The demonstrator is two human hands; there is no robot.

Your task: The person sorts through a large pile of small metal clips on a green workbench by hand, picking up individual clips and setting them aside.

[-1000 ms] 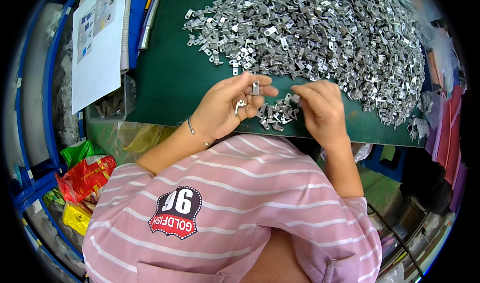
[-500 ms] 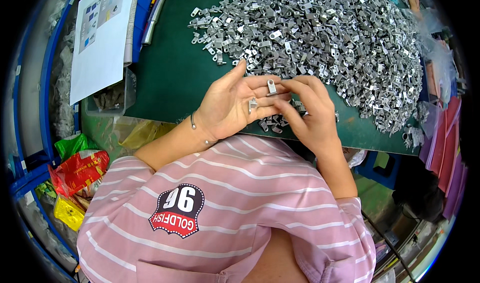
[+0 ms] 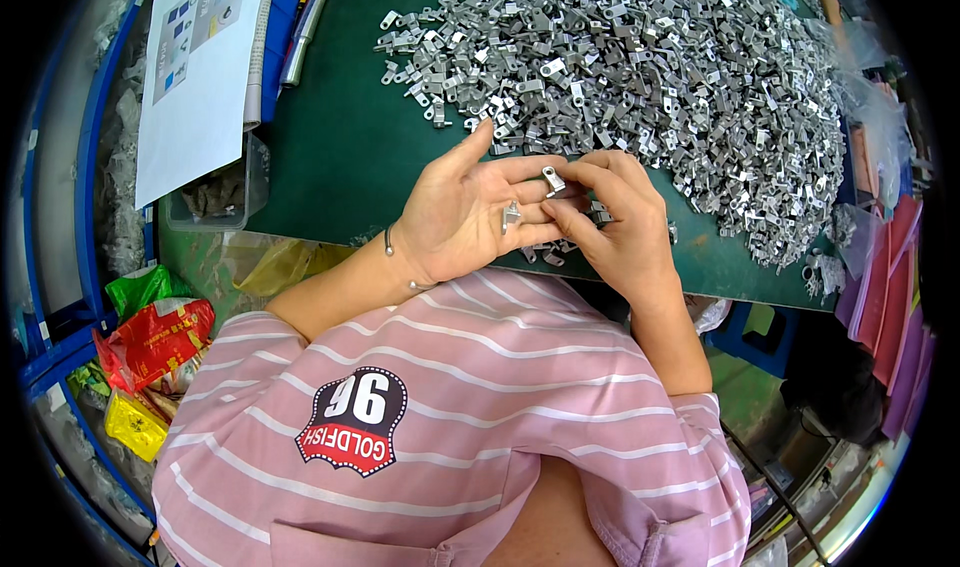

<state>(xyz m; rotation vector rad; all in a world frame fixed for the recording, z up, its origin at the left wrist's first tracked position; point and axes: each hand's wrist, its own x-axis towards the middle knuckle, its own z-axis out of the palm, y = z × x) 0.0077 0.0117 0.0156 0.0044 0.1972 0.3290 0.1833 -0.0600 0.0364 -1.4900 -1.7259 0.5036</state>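
My left hand [image 3: 455, 202] lies palm up over the table's near edge, its fingers stretched out flat. One small silver metal bracket [image 3: 511, 217] rests on those fingers near the palm. Closer to the left fingertips, a second bracket with a round hole [image 3: 552, 180] stands tilted. My right hand [image 3: 625, 222] comes in from the right, thumb and index finger closed at this second bracket's edge. Its other fingers curl behind, and a few metal parts [image 3: 599, 213] show partly beneath and beside it.
A large heap of similar metal brackets [image 3: 640, 77] covers the far and right part of the green table [image 3: 330, 147]. A clear plastic bin [image 3: 258, 182] and a printed sheet [image 3: 195, 117] are at the left. Several loose brackets [image 3: 550, 255] lie at the near edge.
My right thumb and index finger have closed in on the bracket near the left fingertips. That bracket has tilted and shifted slightly right. The left hand stays nearly still.
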